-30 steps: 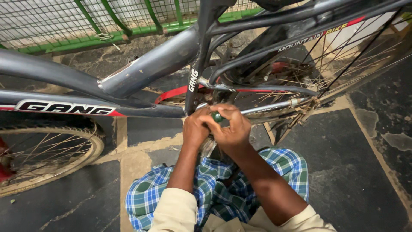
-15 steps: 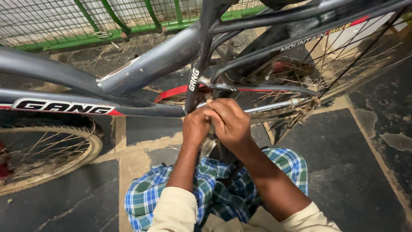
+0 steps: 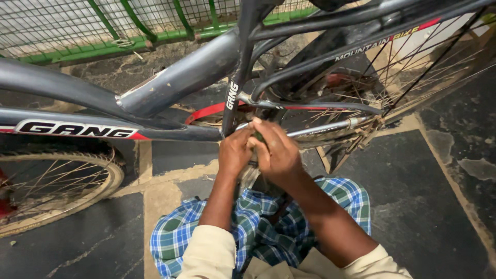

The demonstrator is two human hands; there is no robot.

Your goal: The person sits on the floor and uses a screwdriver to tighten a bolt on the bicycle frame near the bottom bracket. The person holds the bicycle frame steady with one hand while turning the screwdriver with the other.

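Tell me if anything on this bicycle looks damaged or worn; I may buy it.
Yes. The thick grey frame tube has chipped paint with pale bare patches near its lower end. The rear wheel spokes look dusty. Both hands, left hand and right hand, cover the part underneath.

Evenly lit by soft daylight, brightest toward the green wire-mesh fence (image 3: pixel 103 31) at top; no hard shadows, only dim shade under the dark grey metal bicycle frame (image 3: pixel 181 82); faint sheen along its tubes; slight motion blur over the fingers (image 3: pixel 268 134) of both hands; wide-angle bowing at the edges, curving the spoked front wheel (image 3: pixel 57 191); mildly soft in the corners.
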